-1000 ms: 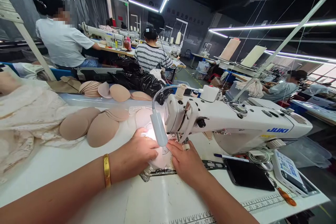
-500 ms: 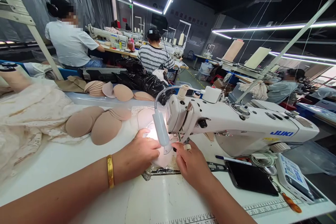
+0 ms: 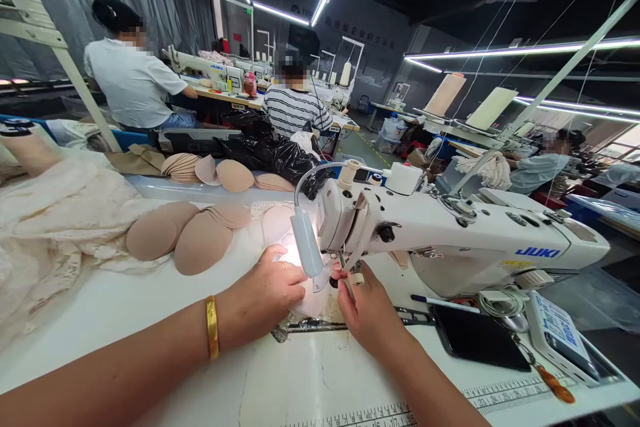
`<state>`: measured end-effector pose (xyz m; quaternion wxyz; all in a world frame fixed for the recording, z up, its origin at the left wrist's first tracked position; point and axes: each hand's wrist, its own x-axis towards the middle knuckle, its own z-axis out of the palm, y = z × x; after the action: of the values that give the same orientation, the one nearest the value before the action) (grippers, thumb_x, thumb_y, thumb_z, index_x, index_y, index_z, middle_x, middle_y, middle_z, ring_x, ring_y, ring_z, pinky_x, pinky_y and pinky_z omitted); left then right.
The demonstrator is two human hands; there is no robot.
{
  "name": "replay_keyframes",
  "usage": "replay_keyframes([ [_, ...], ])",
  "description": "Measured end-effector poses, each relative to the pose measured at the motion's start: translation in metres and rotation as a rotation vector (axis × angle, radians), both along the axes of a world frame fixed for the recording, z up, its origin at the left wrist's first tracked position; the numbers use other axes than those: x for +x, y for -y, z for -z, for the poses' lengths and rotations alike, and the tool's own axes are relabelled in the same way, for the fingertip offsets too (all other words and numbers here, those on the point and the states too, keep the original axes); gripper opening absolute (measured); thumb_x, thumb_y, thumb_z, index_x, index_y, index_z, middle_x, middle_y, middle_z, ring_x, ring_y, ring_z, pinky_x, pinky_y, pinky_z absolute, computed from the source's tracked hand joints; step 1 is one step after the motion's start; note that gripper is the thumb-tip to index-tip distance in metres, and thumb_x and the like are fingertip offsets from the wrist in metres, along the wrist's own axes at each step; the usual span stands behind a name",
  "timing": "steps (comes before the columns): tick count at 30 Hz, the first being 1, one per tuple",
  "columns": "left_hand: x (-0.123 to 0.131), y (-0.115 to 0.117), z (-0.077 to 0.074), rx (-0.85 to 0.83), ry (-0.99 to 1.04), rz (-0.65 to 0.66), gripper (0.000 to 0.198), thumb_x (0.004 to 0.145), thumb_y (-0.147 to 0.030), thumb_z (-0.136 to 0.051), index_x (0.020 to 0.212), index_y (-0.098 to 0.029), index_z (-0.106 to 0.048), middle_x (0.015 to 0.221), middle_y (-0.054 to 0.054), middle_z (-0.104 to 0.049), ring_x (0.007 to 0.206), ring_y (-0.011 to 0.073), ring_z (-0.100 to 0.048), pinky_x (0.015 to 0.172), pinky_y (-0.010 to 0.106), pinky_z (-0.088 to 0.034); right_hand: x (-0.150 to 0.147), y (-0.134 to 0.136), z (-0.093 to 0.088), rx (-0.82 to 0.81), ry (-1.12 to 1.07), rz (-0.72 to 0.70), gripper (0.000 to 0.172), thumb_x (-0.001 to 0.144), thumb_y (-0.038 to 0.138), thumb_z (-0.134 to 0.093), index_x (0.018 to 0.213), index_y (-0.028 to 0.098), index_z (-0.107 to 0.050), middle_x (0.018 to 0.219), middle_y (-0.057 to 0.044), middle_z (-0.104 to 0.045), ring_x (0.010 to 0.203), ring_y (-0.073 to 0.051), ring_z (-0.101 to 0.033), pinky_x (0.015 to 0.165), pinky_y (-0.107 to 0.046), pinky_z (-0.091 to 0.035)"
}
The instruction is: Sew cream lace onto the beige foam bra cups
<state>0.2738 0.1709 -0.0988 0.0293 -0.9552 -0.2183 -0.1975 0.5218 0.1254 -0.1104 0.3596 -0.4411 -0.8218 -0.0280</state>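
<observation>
My left hand (image 3: 274, 285) is closed on a pale pink bra cup (image 3: 311, 304), whose edge shows below the fingers. Bright light from a gooseneck lamp (image 3: 307, 243) washes out part of the fabric. My right hand (image 3: 367, 303) is beside the needle area of a white sewing machine (image 3: 420, 230), index finger and thumb drawn together near the presser foot. A cream ring-like piece sits at that hand's fingers. What those fingertips pinch, if anything, is hidden. The cup lies over the needle plate, left of the right hand.
Beige cup pads (image 3: 203, 243) and cream lace fabric (image 3: 65, 213) lie to the left. A black phone (image 3: 477, 337), a pen (image 3: 445, 304) and a white boxed device (image 3: 563, 333) are at right. A ruler tape (image 3: 385, 416) runs along the front. Co-workers sit at machines beyond.
My right index finger has drawn back from the lamp's tip towards the presser foot, and the hand has shifted slightly right. My left hand stays almost in place on the cup.
</observation>
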Motion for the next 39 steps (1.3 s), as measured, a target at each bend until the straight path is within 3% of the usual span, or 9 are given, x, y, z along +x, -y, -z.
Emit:
replay_keyframes([
  [5, 0.000, -0.003, 0.008, -0.014, -0.004, 0.007, 0.024, 0.066, 0.006, -0.055, 0.071, -0.018, -0.052, 0.093, 0.001, -0.072, 0.072, 0.0188, -0.063, 0.100, 0.054, -0.036, 0.001, 0.000, -0.002, 0.037, 0.016, -0.012, 0.028, 0.097, 0.005, -0.046, 0.119, 0.020, -0.055, 0.100, -0.010, -0.069, 0.092, -0.028, -0.068, 0.076, -0.045, -0.063],
  [11, 0.001, -0.003, -0.002, -0.017, -0.048, -0.017, 0.025, 0.071, 0.006, -0.056, 0.074, -0.018, -0.054, 0.087, 0.001, -0.070, 0.080, 0.0218, -0.066, 0.097, 0.051, -0.036, 0.003, 0.005, -0.004, -0.021, 0.145, -0.056, 0.031, 0.098, 0.005, -0.044, 0.118, 0.021, -0.061, 0.095, -0.008, -0.069, 0.083, -0.025, -0.060, 0.068, -0.037, -0.054],
  [15, 0.003, 0.012, -0.002, 0.036, -0.057, -0.023, 0.021, 0.075, -0.001, -0.061, 0.076, -0.020, -0.053, 0.084, 0.001, -0.065, 0.074, 0.0203, -0.059, 0.092, 0.049, -0.038, 0.003, 0.010, -0.007, -0.161, 0.173, -0.210, 0.034, 0.090, -0.001, -0.047, 0.107, 0.024, -0.064, 0.097, -0.004, -0.069, 0.084, -0.021, -0.060, 0.071, -0.032, -0.049],
  [21, 0.004, 0.031, 0.000, 0.069, -0.072, -0.026, 0.017, 0.084, -0.006, -0.061, 0.079, -0.021, -0.055, 0.082, 0.000, -0.061, 0.073, 0.0202, -0.056, 0.093, 0.051, -0.036, 0.002, 0.011, -0.008, -0.227, 0.186, -0.225, 0.031, 0.091, 0.000, -0.050, 0.103, 0.024, -0.065, 0.097, -0.003, -0.068, 0.086, -0.021, -0.059, 0.071, -0.031, -0.046],
  [25, 0.002, 0.021, -0.006, 0.036, -0.080, 0.002, 0.018, 0.077, -0.003, -0.061, 0.076, -0.020, -0.054, 0.079, -0.001, -0.060, 0.067, 0.0173, -0.051, 0.088, 0.047, -0.035, -0.001, 0.009, -0.005, -0.199, 0.176, -0.194, 0.032, 0.092, 0.000, -0.051, 0.107, 0.024, -0.066, 0.097, -0.004, -0.067, 0.086, -0.021, -0.058, 0.068, -0.030, -0.045],
  [29, 0.000, 0.006, -0.012, 0.000, -0.110, 0.024, 0.021, 0.077, 0.000, -0.062, 0.075, -0.019, -0.054, 0.082, -0.001, -0.063, 0.073, 0.0185, -0.056, 0.093, 0.048, -0.033, -0.004, 0.006, 0.000, -0.169, 0.189, -0.150, 0.036, 0.090, -0.002, -0.050, 0.111, 0.023, -0.066, 0.096, -0.004, -0.066, 0.081, -0.021, -0.058, 0.063, -0.029, -0.041],
  [33, -0.001, -0.008, -0.017, -0.034, -0.128, 0.031, 0.021, 0.082, 0.000, -0.061, 0.075, -0.019, -0.057, 0.085, 0.000, -0.068, 0.081, 0.0211, -0.061, 0.096, 0.048, -0.031, -0.007, 0.003, 0.005, -0.144, 0.216, -0.089, 0.039, 0.087, -0.001, -0.050, 0.114, 0.022, -0.066, 0.101, -0.006, -0.067, 0.079, -0.021, -0.059, 0.057, -0.029, -0.038],
  [39, -0.005, -0.019, -0.026, -0.090, -0.108, 0.020, 0.021, 0.093, -0.005, -0.058, 0.091, -0.023, -0.068, 0.091, -0.001, -0.072, 0.087, 0.0218, -0.063, 0.100, 0.048, -0.031, -0.010, 0.001, 0.010, -0.131, 0.285, -0.023, 0.041, 0.086, 0.001, -0.052, 0.121, 0.019, -0.066, 0.107, -0.008, -0.070, 0.081, -0.024, -0.062, 0.057, -0.032, -0.042],
])
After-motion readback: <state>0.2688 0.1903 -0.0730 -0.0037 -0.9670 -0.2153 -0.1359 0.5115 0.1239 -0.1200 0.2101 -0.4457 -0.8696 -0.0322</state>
